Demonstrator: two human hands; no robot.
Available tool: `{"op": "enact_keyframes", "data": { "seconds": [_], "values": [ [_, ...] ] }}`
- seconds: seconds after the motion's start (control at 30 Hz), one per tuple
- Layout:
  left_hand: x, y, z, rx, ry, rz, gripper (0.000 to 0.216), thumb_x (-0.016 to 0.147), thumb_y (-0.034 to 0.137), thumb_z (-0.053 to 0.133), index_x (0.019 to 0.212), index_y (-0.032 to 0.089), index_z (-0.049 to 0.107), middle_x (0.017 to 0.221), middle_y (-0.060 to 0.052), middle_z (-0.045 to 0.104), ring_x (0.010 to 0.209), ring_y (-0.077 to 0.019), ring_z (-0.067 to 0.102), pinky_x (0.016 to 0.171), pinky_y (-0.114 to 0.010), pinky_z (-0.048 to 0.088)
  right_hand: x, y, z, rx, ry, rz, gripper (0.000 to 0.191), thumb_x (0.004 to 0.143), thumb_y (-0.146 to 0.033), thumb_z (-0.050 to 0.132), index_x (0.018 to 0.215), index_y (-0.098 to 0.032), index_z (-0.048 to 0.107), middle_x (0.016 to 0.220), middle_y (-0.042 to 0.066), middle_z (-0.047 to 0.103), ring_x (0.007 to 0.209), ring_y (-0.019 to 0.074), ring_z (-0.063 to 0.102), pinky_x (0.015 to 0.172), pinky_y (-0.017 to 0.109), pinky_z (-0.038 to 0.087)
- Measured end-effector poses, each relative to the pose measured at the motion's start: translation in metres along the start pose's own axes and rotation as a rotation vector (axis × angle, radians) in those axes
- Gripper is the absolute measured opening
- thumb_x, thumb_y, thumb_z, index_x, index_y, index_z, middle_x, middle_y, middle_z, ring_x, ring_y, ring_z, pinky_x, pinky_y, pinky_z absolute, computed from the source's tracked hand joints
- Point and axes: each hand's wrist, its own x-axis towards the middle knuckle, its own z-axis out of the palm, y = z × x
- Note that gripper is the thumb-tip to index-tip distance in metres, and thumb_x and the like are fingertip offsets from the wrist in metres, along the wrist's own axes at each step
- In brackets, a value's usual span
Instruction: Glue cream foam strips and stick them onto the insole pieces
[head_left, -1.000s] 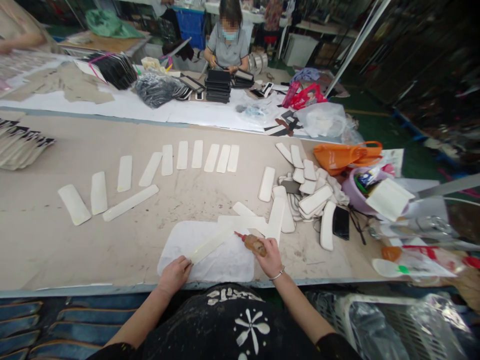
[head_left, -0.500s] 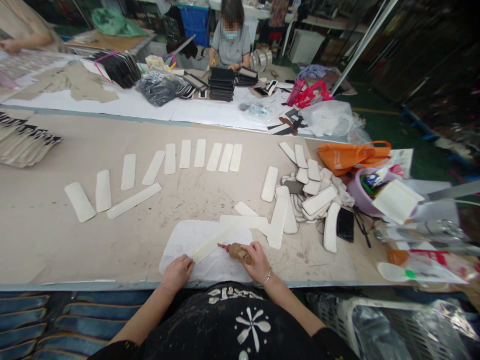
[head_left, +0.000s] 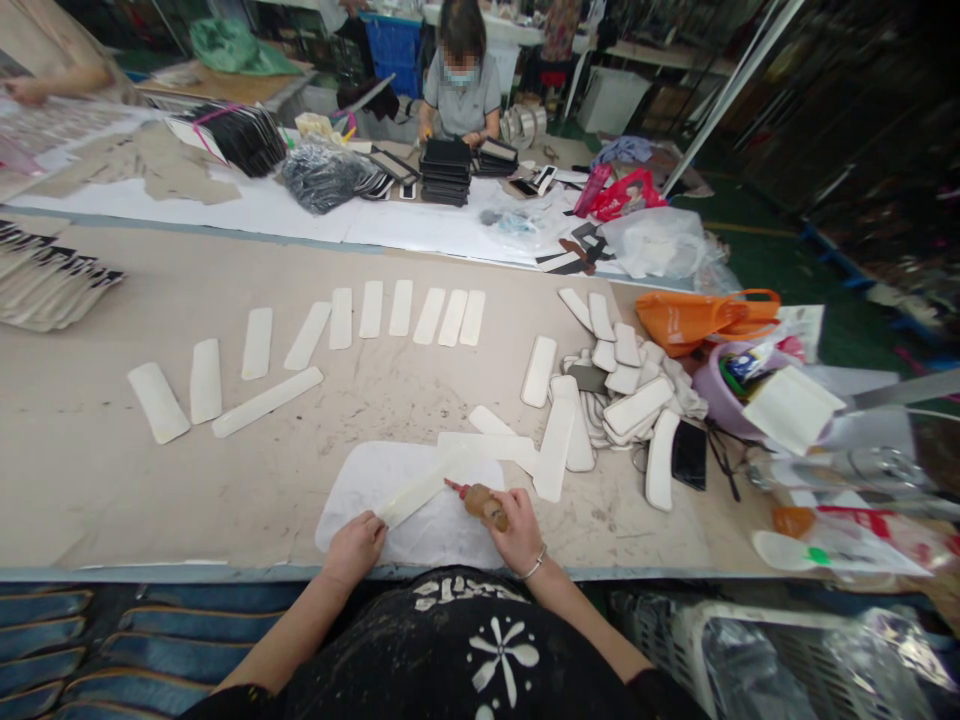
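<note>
My left hand [head_left: 357, 545] pinches the near end of a long white strip [head_left: 417, 496], which lies slantwise on a white sheet [head_left: 346, 500]. In my right hand [head_left: 517, 530] is a brownish glue bottle [head_left: 484, 506] with a red nozzle. The nozzle points left, close to the strip's right edge; whether it touches cannot be seen. Past the strip's far end lies another white strip [head_left: 480, 447]. A wider white piece [head_left: 553, 450] rests to its right, on top of others.
White pieces [head_left: 371, 309] lie in a row across the table. On the right are a heap of padded pieces [head_left: 637, 405], a black phone [head_left: 688, 455], a purple basin [head_left: 716, 395] and an orange bag [head_left: 694, 318]. A person [head_left: 459, 95] sits across the far table.
My right hand and the glue bottle have shifted slightly right and away along the strip. My left hand stays at the strip's near end.
</note>
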Motion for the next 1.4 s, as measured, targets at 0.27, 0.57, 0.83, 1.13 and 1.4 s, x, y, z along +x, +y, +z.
{"op": "enact_keyframes", "data": {
  "seconds": [0.27,0.57,0.83,1.13,1.4],
  "values": [
    [-0.001,0.0,0.0,-0.01,0.004,-0.014,0.028,0.089,0.028,0.037,0.08,0.018,0.062,0.091,-0.006,0.062,0.085,-0.0148,0.059,0.074,-0.025,0.04,0.003,-0.012,0.005,0.087,-0.03,-0.009,0.039,0.072,-0.014,0.063,0.11,-0.023,0.055,0.091,0.004,0.044,0.085,0.02,0.049,0.077,0.036,0.049],
    [0.0,0.001,0.0,-0.046,-0.009,-0.038,0.028,0.089,0.028,0.038,0.081,0.017,0.063,0.091,-0.006,0.063,0.085,-0.0152,0.059,0.074,-0.025,0.041,0.01,-0.026,0.029,0.134,-0.199,-0.095,0.04,0.071,-0.016,0.065,0.11,-0.024,0.056,0.093,0.005,0.046,0.083,0.0189,0.05,0.074,0.033,0.05],
    [-0.004,-0.005,0.01,-0.085,0.069,-0.006,0.03,0.09,0.029,0.038,0.081,0.017,0.063,0.089,-0.006,0.062,0.083,-0.0149,0.059,0.075,-0.025,0.041,0.012,-0.039,0.039,0.139,-0.315,-0.215,0.041,0.072,-0.016,0.063,0.111,-0.024,0.057,0.091,0.004,0.045,0.085,0.0181,0.049,0.073,0.03,0.049],
    [-0.001,-0.001,0.007,-0.098,0.044,-0.059,0.027,0.088,0.028,0.04,0.08,0.017,0.063,0.09,-0.007,0.063,0.082,-0.0149,0.06,0.074,-0.025,0.041,0.024,-0.009,0.006,0.07,-0.037,-0.051,0.04,0.07,-0.013,0.064,0.109,-0.021,0.057,0.092,0.005,0.045,0.085,0.0195,0.05,0.078,0.036,0.049],
    [0.005,0.003,0.005,-0.09,0.032,-0.132,0.027,0.085,0.028,0.04,0.076,0.016,0.063,0.087,-0.008,0.065,0.079,-0.0169,0.061,0.071,-0.027,0.041,0.041,0.016,-0.023,0.005,0.092,0.03,0.037,0.07,-0.018,0.062,0.107,-0.018,0.059,0.091,0.006,0.052,0.087,0.0216,0.051,0.079,0.038,0.049]
  ]
}}
